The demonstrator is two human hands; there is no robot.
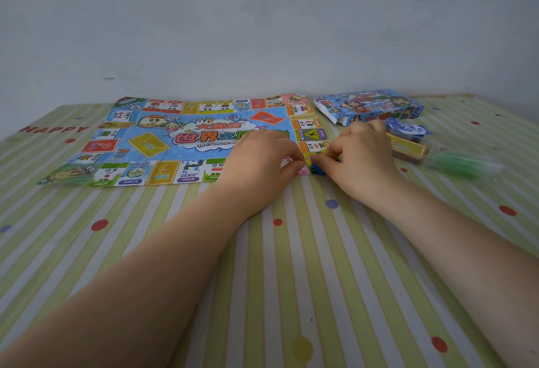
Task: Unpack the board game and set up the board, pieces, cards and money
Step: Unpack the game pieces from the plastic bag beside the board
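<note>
A paper game board (175,137) lies unfolded and creased on the striped cloth. My left hand (262,157) rests on its near right part with fingers curled toward the corner. My right hand (361,154) pinches a small blue piece (318,167) at the board's near right corner. Right of my hand sit a stack of blue cards (408,128), a yellow-topped card stack (408,145) and a clear bag of green pieces (460,164). The blue game box (370,106) lies behind them.
The striped green and white tablecloth (262,265) with coloured dots covers the whole surface. A grey wall (262,32) stands right behind the board and box. Both my forearms stretch across the near cloth.
</note>
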